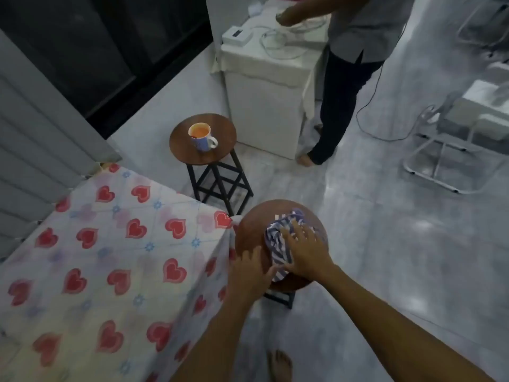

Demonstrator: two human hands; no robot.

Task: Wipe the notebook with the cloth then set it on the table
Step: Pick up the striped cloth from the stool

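A blue-and-white striped cloth [278, 244] lies bunched on a round brown stool top [250, 230] beside the table. My right hand [305, 252] presses down on the cloth with its fingers spread over it. My left hand [248, 268] rests flat on the brown surface just left of the cloth, fingers apart and thumb touching the cloth's edge. A small white label [278, 216] shows past the cloth. I cannot tell the notebook's cover from the stool top; the cloth and hands hide most of it.
The table with a heart-patterned cover [110, 257] fills the left. A second round stool [202, 139] carries a mug [202, 136]. Another person [347, 78] stands at a white cabinet [264, 86]. A cable and a metal-framed chair [446, 150] are on the floor at right.
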